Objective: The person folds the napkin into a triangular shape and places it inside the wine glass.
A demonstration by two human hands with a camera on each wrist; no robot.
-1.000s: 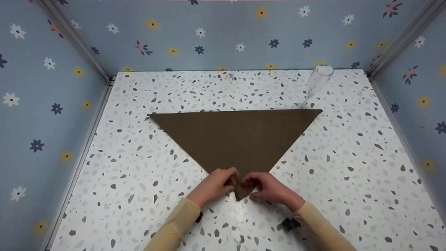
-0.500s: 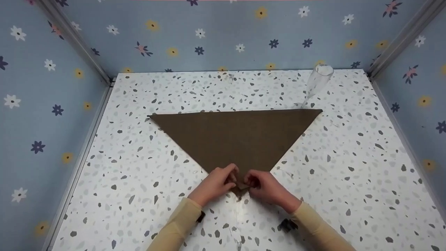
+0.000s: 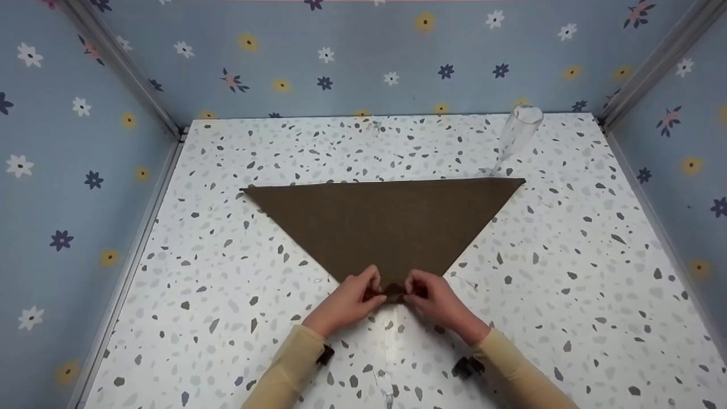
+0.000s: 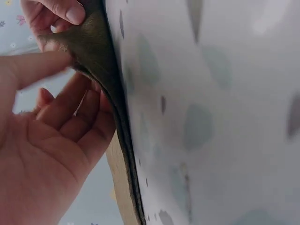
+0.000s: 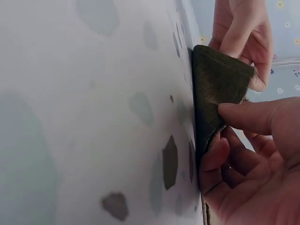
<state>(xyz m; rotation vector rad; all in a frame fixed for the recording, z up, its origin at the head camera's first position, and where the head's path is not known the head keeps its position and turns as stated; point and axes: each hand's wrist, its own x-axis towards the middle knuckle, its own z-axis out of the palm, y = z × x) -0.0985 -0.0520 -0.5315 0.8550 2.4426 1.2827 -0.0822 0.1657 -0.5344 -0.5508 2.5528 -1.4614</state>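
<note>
A brown cloth napkin [image 3: 386,227], folded into a triangle, lies with its long edge at the back. Its near corner is turned up between the two hands. My left hand [image 3: 349,301] holds the left side of this fold, the thumb on the cloth and the fingers bent beside it. On the other side my right hand [image 3: 440,301] pinches the fold between thumb and fingers. The right wrist view shows the raised flap [image 5: 218,84] of cloth standing up from the table. In the left wrist view the napkin edge [image 4: 110,70] runs past the left fingers.
A clear stemmed glass [image 3: 519,130] stands at the back right, its foot close behind the napkin's long edge. The speckled white table [image 3: 568,244] is bounded by flowered blue panels [image 3: 363,57] at the back and sides.
The napkin's near tip has been folded up and away from the person, so the near edge now looks blunt. Both hands shifted slightly with it. The glass stayed put.
</note>
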